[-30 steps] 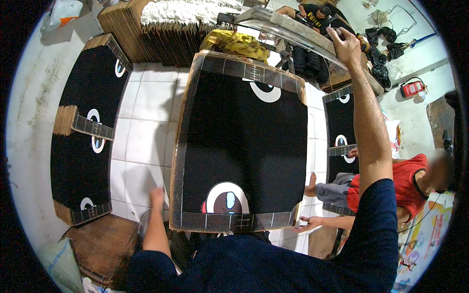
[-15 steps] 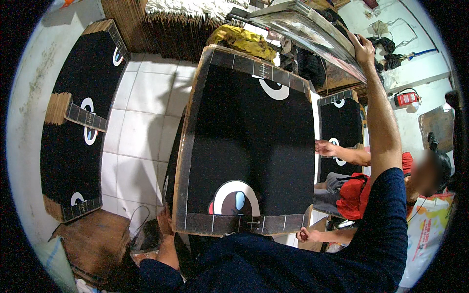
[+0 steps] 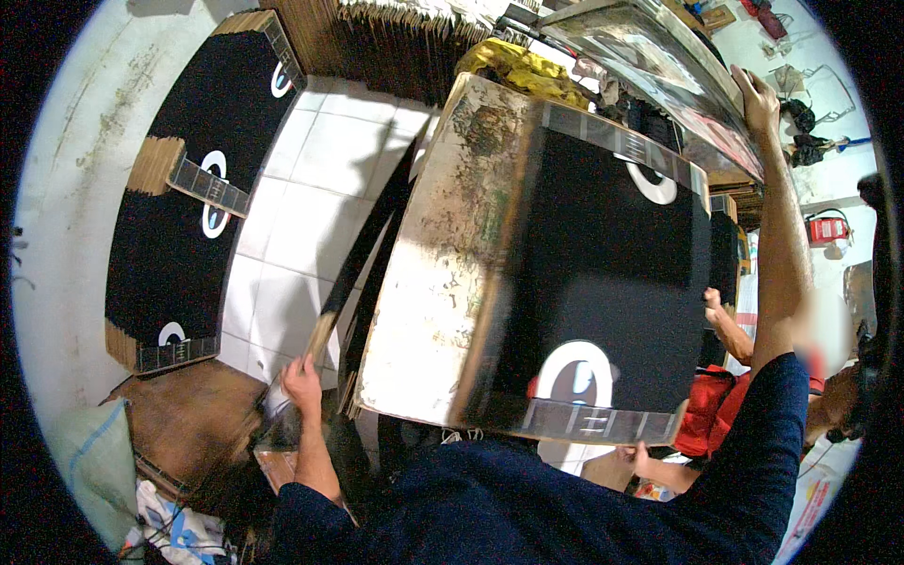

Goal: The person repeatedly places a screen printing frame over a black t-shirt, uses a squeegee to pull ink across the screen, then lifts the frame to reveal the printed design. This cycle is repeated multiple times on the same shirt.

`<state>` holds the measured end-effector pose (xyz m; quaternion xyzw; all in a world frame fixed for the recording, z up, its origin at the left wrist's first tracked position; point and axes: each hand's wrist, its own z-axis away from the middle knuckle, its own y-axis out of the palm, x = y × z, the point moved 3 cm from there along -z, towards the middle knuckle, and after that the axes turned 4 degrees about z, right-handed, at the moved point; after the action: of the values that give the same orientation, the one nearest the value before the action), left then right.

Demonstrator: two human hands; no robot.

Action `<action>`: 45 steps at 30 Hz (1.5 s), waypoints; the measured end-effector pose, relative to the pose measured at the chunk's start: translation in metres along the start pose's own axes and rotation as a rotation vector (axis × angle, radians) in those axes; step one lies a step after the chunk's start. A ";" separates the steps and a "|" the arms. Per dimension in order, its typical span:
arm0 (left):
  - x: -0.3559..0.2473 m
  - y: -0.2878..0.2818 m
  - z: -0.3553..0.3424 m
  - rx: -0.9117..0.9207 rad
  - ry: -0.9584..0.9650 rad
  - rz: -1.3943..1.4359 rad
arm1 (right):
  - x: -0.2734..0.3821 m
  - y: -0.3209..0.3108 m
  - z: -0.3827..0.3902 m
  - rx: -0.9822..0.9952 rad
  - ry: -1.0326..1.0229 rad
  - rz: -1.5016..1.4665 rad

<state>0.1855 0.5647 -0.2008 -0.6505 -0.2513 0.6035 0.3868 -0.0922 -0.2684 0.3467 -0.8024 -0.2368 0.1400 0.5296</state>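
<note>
My right hand (image 3: pixel 759 100) is closed on the edge of a raised screen-printing frame (image 3: pixel 650 71), tilted up at the far right. Below it, a black printed cardboard sheet (image 3: pixel 603 254) with white eye shapes lies partly across a pale, paint-stained board (image 3: pixel 424 292). A co-worker's hands (image 3: pixel 713 306) are at that sheet's right side, one at its near right corner. On the left, my left hand (image 3: pixel 301 384) grips the near end of a dark cardboard sheet (image 3: pixel 363 254), seen almost edge-on and tilted beside the board.
Stacks of black printed sheets (image 3: pixel 179 254) stand by the left wall. A brown board (image 3: pixel 193 414) lies near left, beside a pale green sack (image 3: pixel 89 461). Brown cardboard (image 3: pixel 377 52) is stacked at the back near a yellow cloth (image 3: pixel 518 68). The co-worker in red (image 3: pixel 711 405) is close on the right.
The black printed sheet has shifted right, baring the stained board's left part. My left hand has come up with a dark sheet's end. My right hand still holds the frame raised.
</note>
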 end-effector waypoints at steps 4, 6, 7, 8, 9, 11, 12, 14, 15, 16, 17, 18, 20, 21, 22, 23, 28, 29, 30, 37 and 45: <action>-0.175 -0.025 -0.074 -0.266 0.440 0.358 | -0.003 0.000 -0.008 0.016 0.058 0.035; -0.266 -0.044 -0.094 -0.407 0.707 0.363 | 0.001 0.003 -0.005 -0.010 0.018 -0.017; -0.305 -0.059 -0.096 -0.424 0.740 0.325 | 0.003 0.004 -0.003 -0.033 -0.003 -0.029; -0.339 -0.078 -0.090 -0.475 0.797 0.335 | 0.006 0.005 -0.001 -0.068 0.011 0.001; -0.365 -0.100 -0.079 -0.478 0.770 0.323 | 0.008 0.008 0.004 -0.032 -0.005 0.011; -0.404 -0.148 -0.040 -0.551 0.898 0.321 | 0.014 0.009 0.012 -0.083 -0.029 -0.011; -0.417 -0.166 -0.015 -0.541 0.915 0.323 | 0.017 0.010 0.016 -0.089 -0.013 0.002; -0.436 -0.188 0.039 -0.587 0.987 0.266 | 0.022 0.008 0.023 -0.079 -0.001 0.044; -0.443 -0.189 0.068 -0.578 1.019 0.254 | 0.024 0.007 0.025 -0.072 0.011 0.034; -0.450 -0.183 0.100 -0.518 1.145 0.057 | 0.027 0.005 0.027 -0.059 0.007 0.022; -0.452 -0.172 0.132 -0.419 1.184 -0.140 | 0.029 0.005 0.029 -0.048 0.001 0.012; -0.459 -0.152 0.168 -0.353 1.271 0.083 | 0.031 0.003 0.031 -0.050 0.002 0.001; -0.468 -0.109 0.236 -0.055 1.349 0.438 | 0.034 0.002 0.033 -0.050 -0.015 -0.007; -0.468 -0.089 0.264 0.108 1.450 0.441 | 0.035 0.002 0.033 -0.050 -0.021 -0.004; -0.469 -0.070 0.286 0.116 1.521 0.472 | 0.035 0.003 0.034 -0.046 -0.019 0.000; -0.469 -0.054 0.304 0.108 1.586 0.500 | 0.036 0.003 0.035 -0.050 -0.016 -0.003; -0.430 0.003 0.296 0.547 1.379 0.535 | 0.038 0.000 0.038 -0.057 0.035 -0.023; -0.408 0.008 0.275 0.647 1.312 0.486 | 0.038 0.000 0.039 -0.035 0.048 -0.019; -0.384 0.010 0.242 0.466 1.195 0.473 | 0.038 -0.001 0.041 -0.048 0.025 -0.044; -0.118 -0.028 0.029 0.026 -0.348 -0.182 | 0.033 0.005 0.038 -0.094 0.034 -0.017; -0.079 -0.051 0.020 0.073 -0.247 0.419 | 0.047 -0.007 0.065 -0.283 0.095 -0.050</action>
<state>0.1616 0.5354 -0.1128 -0.5952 -0.1343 0.7542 0.2426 -0.0845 -0.1901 0.3285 -0.8687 -0.2486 0.0538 0.4250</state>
